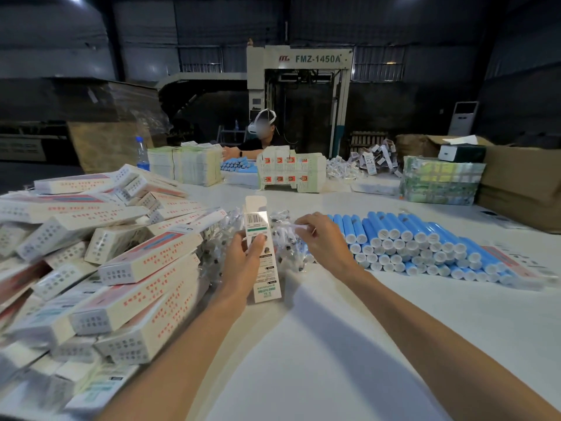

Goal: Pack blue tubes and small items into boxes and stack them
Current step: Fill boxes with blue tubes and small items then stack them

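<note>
My left hand [243, 259] grips a narrow white box [263, 268] that stands upright on the table with its top flap open. Just to the right, my right hand [318, 235] pinches a small clear-wrapped item [299, 227] near the box's open top. Behind both hands lies a heap of small clear-bagged items [285, 247]. A stacked pile of blue tubes with white caps [409, 241] lies to the right of my right hand. Many packed white boxes with red print [121, 262] are piled at the left.
A person sits across the white table [334, 344] behind bundles of flat cartons [185, 165] and folded box blanks [288, 171]. A water bottle [142, 153] stands at the back left. Wrapped bundles [440, 183] and a brown cardboard box [522, 183] sit at the right.
</note>
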The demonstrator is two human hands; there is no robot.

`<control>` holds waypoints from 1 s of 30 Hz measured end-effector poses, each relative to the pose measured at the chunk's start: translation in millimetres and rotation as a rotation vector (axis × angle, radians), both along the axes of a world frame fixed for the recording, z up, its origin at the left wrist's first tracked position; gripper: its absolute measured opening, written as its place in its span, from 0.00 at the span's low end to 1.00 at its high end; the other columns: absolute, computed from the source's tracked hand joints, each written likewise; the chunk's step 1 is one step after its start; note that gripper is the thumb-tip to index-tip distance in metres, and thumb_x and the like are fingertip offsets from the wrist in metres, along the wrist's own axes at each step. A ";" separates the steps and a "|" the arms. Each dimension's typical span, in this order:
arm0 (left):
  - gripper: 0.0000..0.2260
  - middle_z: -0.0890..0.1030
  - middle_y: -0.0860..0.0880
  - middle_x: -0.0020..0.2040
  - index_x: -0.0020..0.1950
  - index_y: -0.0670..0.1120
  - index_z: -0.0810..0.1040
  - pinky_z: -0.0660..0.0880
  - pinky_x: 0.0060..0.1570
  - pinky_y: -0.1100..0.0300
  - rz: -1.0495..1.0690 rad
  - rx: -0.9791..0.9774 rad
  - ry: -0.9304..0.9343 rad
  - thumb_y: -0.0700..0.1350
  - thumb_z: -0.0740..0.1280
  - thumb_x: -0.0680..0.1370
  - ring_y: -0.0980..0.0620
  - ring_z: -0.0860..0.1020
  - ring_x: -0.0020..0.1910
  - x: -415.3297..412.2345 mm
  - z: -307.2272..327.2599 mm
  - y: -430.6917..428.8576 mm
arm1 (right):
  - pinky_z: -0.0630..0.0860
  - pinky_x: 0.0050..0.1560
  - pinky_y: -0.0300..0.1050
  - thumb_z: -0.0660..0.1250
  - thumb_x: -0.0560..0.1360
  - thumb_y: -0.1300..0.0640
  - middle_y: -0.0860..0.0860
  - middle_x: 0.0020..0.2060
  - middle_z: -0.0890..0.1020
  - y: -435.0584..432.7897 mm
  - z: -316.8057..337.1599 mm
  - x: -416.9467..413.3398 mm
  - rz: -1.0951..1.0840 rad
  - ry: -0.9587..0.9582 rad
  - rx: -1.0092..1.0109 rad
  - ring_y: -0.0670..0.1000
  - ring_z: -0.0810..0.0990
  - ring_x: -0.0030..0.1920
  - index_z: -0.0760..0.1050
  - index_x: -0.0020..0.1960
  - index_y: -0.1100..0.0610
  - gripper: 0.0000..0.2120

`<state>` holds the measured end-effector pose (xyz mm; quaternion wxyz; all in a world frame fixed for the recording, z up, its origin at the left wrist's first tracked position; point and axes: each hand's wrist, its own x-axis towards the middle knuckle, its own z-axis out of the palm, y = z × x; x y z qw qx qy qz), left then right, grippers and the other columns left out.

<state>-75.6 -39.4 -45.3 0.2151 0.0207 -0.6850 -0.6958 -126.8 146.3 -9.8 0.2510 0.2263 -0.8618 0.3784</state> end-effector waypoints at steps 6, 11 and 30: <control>0.05 0.89 0.54 0.47 0.60 0.53 0.80 0.84 0.44 0.57 -0.148 0.116 -0.015 0.48 0.69 0.84 0.54 0.88 0.47 12.9 5.1 24.8 | 0.77 0.39 0.41 0.73 0.79 0.60 0.53 0.38 0.84 78.2 7.8 45.0 0.044 -0.172 -0.519 0.48 0.83 0.36 0.77 0.54 0.59 0.07; 0.11 0.88 0.46 0.54 0.64 0.47 0.78 0.84 0.42 0.55 -0.297 0.187 -0.060 0.44 0.72 0.83 0.49 0.88 0.50 16.9 17.1 69.6 | 0.79 0.45 0.37 0.72 0.80 0.56 0.50 0.44 0.85 118.2 47.7 67.3 -0.043 0.029 -0.652 0.45 0.84 0.42 0.82 0.56 0.58 0.07; 0.20 0.89 0.49 0.56 0.65 0.47 0.79 0.84 0.57 0.44 -0.490 0.090 -0.046 0.48 0.79 0.76 0.46 0.87 0.55 19.1 13.9 111.6 | 0.77 0.46 0.35 0.77 0.76 0.58 0.43 0.44 0.83 82.4 96.9 52.9 -0.038 -0.009 0.077 0.40 0.82 0.45 0.81 0.51 0.50 0.07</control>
